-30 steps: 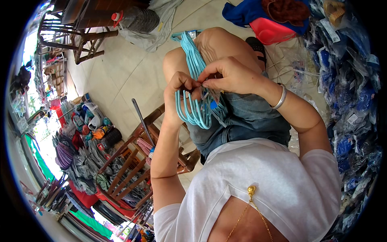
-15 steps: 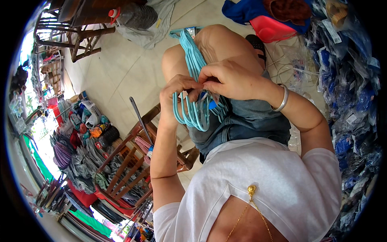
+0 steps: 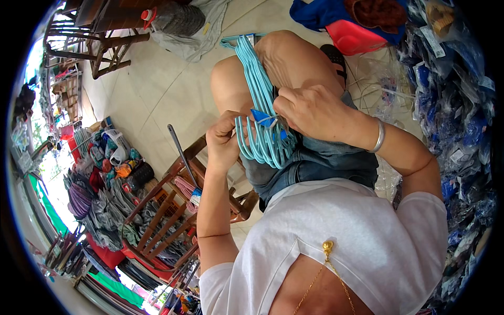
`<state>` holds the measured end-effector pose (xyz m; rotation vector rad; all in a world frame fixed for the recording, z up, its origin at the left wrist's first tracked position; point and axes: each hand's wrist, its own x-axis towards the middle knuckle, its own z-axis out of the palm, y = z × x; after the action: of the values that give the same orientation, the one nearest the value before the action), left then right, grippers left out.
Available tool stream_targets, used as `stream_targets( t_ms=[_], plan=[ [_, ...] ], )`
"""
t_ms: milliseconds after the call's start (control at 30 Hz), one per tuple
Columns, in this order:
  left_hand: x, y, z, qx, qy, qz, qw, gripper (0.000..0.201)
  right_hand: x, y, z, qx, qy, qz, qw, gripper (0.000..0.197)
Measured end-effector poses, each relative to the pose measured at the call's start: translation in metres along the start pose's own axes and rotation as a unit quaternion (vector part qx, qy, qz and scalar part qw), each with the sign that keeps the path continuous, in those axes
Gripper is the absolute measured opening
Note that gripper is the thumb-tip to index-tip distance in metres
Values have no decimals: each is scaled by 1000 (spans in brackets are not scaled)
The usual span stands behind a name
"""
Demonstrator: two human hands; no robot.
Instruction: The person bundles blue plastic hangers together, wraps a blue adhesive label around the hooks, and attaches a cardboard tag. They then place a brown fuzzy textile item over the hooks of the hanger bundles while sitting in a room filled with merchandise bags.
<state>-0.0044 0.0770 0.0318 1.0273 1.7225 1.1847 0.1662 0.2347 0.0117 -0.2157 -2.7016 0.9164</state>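
Observation:
A bundle of light blue clothes hangers (image 3: pixel 256 73) lies across my lap, its curved hooks (image 3: pixel 257 149) turned towards my body. A thin pale tie (image 3: pixel 268 121) crosses the bundle just above the hooks, with a small blue tag (image 3: pixel 261 116) beside it. My right hand (image 3: pixel 312 113), on the bundle's right side, pinches the tie with its fingers curled. On the other side, my left hand (image 3: pixel 224 139) is closed at the tie's left end beside the hook tips. Its fingertips are partly hidden.
To the left stands a wooden chair (image 3: pixel 170 226) with a pink bundle (image 3: pixel 187 191) on it. Heaped goods (image 3: pixel 113 178) lie beyond it. Plastic-wrapped packages (image 3: pixel 457 136) are piled along the right. At the top are a large bottle (image 3: pixel 181 20) and a red stool (image 3: pixel 354 38).
My hands have moved apart from their meeting point above the hooks. The right has drawn rightward, the left slightly down. The tie and blue tag now show between them.

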Motion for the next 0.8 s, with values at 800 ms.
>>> stream_targets(
  t_ms=[800],
  plan=[
    [0,-2,28,-327,98,-59,938,11,4,-6,13,460,5,147,876,10]
  ],
)
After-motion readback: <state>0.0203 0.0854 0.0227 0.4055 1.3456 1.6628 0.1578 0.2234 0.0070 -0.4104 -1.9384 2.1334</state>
